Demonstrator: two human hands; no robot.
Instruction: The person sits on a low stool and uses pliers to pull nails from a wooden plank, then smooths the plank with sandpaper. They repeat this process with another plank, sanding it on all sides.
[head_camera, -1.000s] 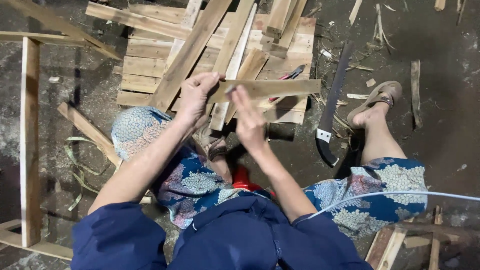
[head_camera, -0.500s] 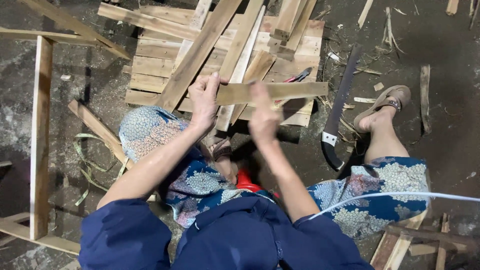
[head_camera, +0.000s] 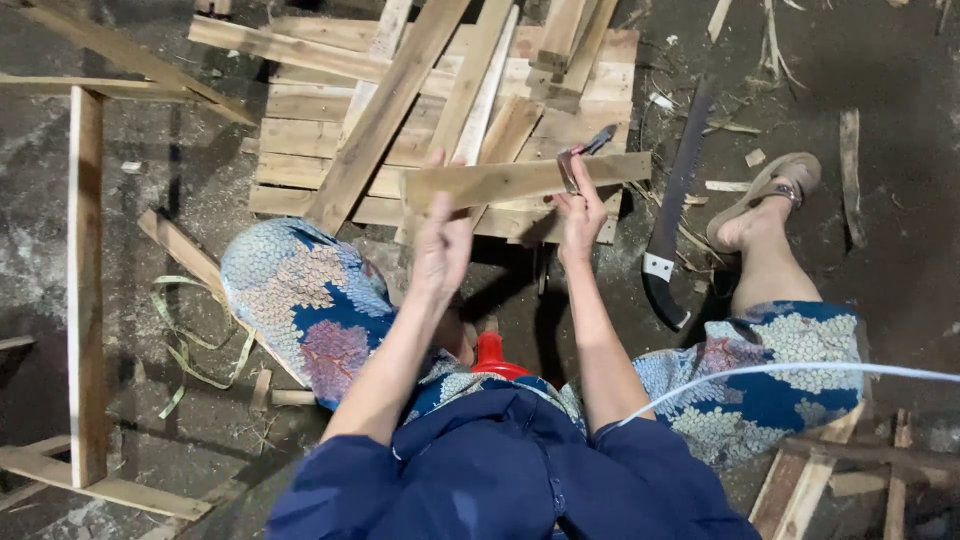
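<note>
Seen from above, a seated person holds a short wooden plank (head_camera: 525, 180) level in front of the knees. The left hand (head_camera: 442, 248) closes its grip on the plank's left end, while the right hand (head_camera: 583, 208) presses a small dark-handled metal tool (head_camera: 583, 155) against the plank near its middle. Beyond lies a heap of loose pallet boards (head_camera: 420, 90). A handsaw (head_camera: 672, 210) rests on the dirt floor (head_camera: 890, 230) beside the sandalled right foot (head_camera: 762, 195).
</note>
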